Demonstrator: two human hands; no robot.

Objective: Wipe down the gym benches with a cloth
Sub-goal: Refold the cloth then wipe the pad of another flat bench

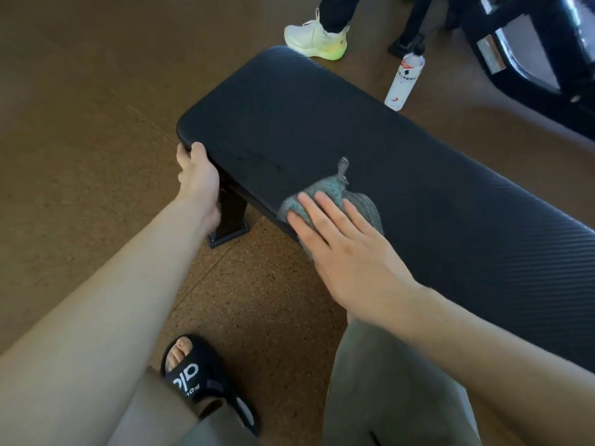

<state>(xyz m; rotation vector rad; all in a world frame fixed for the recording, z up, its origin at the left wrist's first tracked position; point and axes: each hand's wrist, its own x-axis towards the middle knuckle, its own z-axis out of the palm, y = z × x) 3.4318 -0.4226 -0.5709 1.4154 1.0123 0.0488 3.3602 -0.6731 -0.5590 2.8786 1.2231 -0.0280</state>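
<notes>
One long black padded gym bench (pixel 338 133) with a ribbed vinyl top runs from the upper middle of the view down to the right edge. One crumpled grey-green mesh cloth (pixel 331 194) lies on its top, close to the near long edge and toward the left end. The right hand (pixel 347 249) lies flat on the cloth, fingers straight and slightly apart, pressing it against the padding; a tuft of cloth sticks out beyond the fingertips. The left hand (pixel 199 181) grips the bench's near left corner, thumb on top of the pad and fingers curled under its edge, just above one black metal bench leg (pixel 230 217) standing on the brown speckled rubber floor (pixel 96 107).

Beyond the far long edge, one white plastic bottle with a dark cap (pixel 405 79) stands upright on the floor, near the bench but apart from it. One pale yellow-green sneaker (pixel 317 40) of another person stands by the far end. Black machine frames (pixel 528 56) fill the upper right corner. One black slide sandal with white lettering (pixel 206 381) shows at the bottom, beside grey-green trouser legs (pixel 386 391).
</notes>
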